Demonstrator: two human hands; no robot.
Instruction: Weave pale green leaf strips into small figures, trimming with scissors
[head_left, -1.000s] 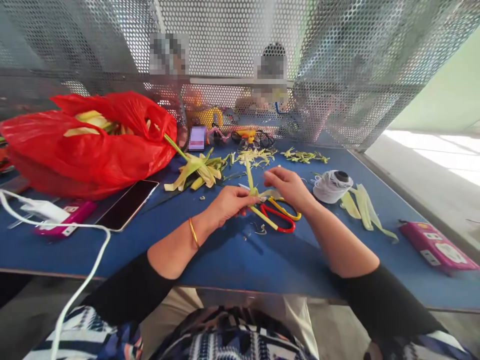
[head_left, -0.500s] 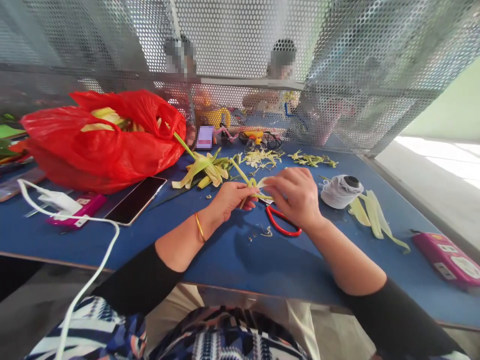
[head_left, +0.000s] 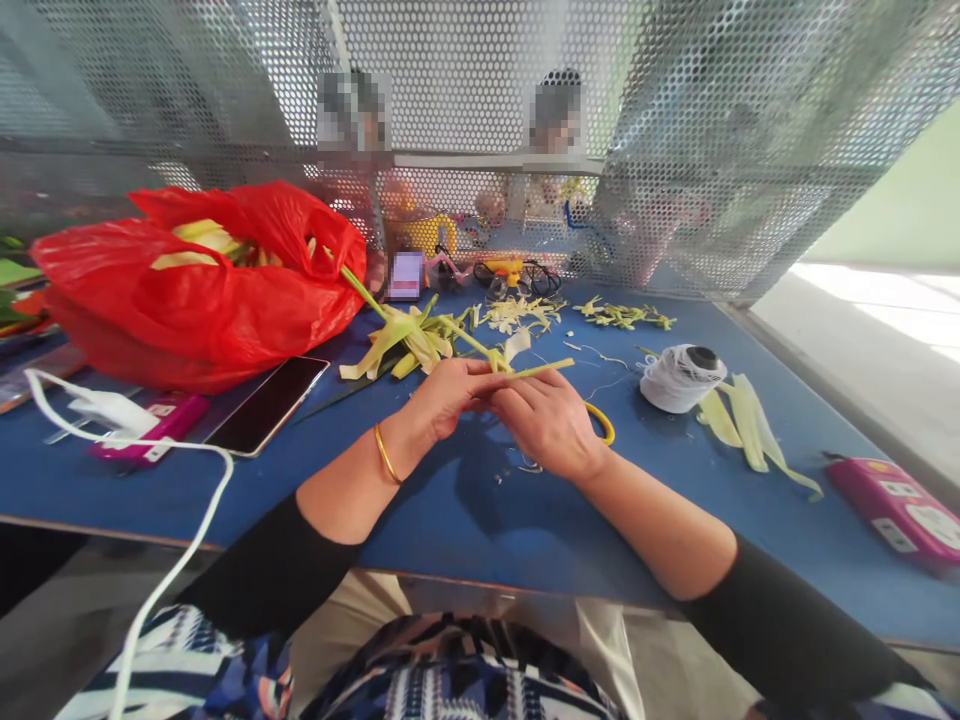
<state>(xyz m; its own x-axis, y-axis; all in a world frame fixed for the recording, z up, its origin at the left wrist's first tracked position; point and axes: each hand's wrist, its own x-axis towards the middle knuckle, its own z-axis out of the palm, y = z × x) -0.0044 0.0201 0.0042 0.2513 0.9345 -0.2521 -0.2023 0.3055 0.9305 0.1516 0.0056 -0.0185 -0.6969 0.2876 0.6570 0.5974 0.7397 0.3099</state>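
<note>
My left hand (head_left: 450, 392) is closed, pinching a knotted pale yellow-green plant strip (head_left: 544, 369), which looks like corn husk. A wider, paler flap (head_left: 517, 345) stands up from the knot. Just right of it, my right hand (head_left: 551, 425) has its curled fingers pressed against the left fingertips, under the strip's free end; their exact grip is hidden. From behind the right hand shows a yellow loop (head_left: 601, 424), perhaps a scissor handle. Beyond the hands lies a bunch of husk leaves (head_left: 409, 340).
A red plastic bag (head_left: 210, 325) of husks, a phone (head_left: 270, 405) and a magenta box with a white charger (head_left: 154, 425) are on the left. A white thread spool (head_left: 679, 380), loose husk strips (head_left: 750, 425) and another magenta box (head_left: 896, 510) are right. Perforated metal panels (head_left: 480, 90) stand behind.
My right hand has come down and left, against the left fingers. The strip's end now points right above it. The red scissor handle is out of sight; a yellow loop shows.
</note>
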